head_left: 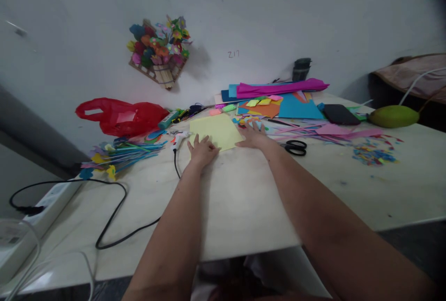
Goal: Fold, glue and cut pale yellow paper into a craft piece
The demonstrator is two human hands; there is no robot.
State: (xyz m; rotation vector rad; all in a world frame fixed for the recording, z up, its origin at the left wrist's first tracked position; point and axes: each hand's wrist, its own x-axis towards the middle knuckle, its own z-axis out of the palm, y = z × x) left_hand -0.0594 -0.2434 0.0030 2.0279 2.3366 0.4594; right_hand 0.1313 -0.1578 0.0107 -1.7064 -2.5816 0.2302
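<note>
A pale yellow sheet of paper point(218, 129) lies flat on the table in front of me. My left hand point(202, 151) rests with spread fingers on its near left part. At the sheet's right edge lies my right hand point(251, 136), fingers stretched out toward small coloured cut pieces point(249, 121). Just left of the sheet is a white glue gun point(179, 140) with a black cord. Black-handled scissors point(295, 147) lie to the right of my right hand.
Paper flowers on stems point(121, 157) and a red plastic bag point(125, 117) are at the left. Coloured sheets point(300, 107) lie at the back, with paper scraps point(374, 153) on the right. A black cord point(120, 206) loops from a power strip point(52, 203) across the table.
</note>
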